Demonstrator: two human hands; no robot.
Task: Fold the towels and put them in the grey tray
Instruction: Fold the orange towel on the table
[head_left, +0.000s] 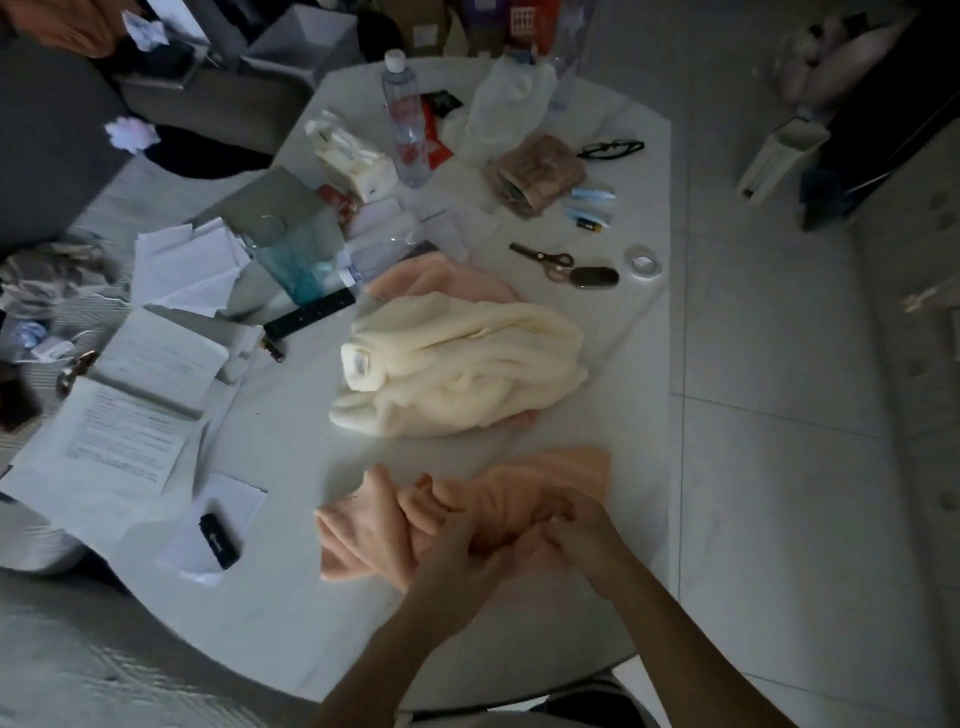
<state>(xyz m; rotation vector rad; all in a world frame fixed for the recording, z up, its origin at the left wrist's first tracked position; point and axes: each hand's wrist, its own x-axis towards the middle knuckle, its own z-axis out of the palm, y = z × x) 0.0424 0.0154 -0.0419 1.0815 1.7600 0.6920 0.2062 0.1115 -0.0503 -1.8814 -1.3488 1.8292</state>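
A crumpled peach towel (379, 525) lies on the white table (291, 597) near its front edge. My left hand (462, 556) and my right hand (582, 530) meet over its middle, and both grip bunched folds of the cloth. Behind it sits a rumpled cream towel (462, 364), with a pink towel (436, 278) partly hidden under its far side. A grey tray (275, 213) stands tilted further back to the left, among papers.
Papers (130, 415) and a small black device (221, 540) cover the table's left part. Scissors (543, 260), a tape roll (644, 262), glasses (610, 149), a water bottle (408, 119) and a tissue pack (348, 156) crowd the back. Tiled floor lies to the right.
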